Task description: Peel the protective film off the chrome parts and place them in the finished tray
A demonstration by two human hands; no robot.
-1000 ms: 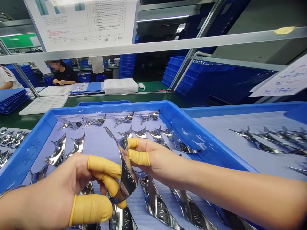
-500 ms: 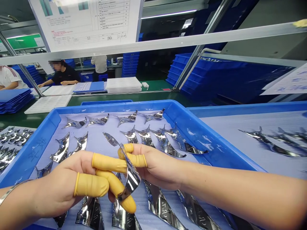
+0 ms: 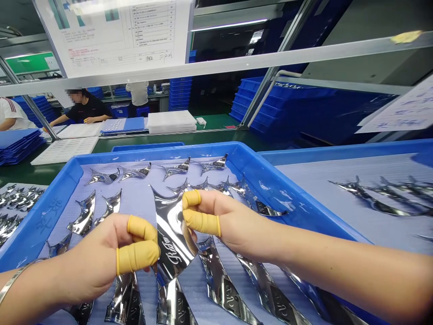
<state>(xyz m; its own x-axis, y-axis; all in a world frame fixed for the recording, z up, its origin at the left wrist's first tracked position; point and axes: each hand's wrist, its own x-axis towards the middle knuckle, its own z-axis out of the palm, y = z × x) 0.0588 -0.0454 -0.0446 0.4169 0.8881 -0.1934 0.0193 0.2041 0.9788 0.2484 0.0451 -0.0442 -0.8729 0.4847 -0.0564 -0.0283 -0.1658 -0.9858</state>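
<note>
Both hands hold one shiny chrome trim piece (image 3: pixel 172 234) with script lettering on it, face toward me, above a blue tray (image 3: pixel 270 180). My left hand (image 3: pixel 111 257) pinches its left edge with yellow finger cots on thumb and fingers. My right hand (image 3: pixel 216 219) pinches its upper right edge, also in yellow cots. Several more chrome pieces (image 3: pixel 101 210) lie in rows on the tray's lilac liner, some right under my hands.
A second blue tray (image 3: pixel 338 155) at right holds more chrome pieces (image 3: pixel 372 198). A further pile of pieces (image 3: pixel 13 203) lies at far left. Overhead runs a metal rail (image 3: pixel 237 63) with a paper sheet (image 3: pixel 115 31). People work at a green bench behind.
The chrome piece has been turned from edge-on to face-on, its lettering now showing. My left fingers shifted from wrapping its lower end to pinching its left edge.
</note>
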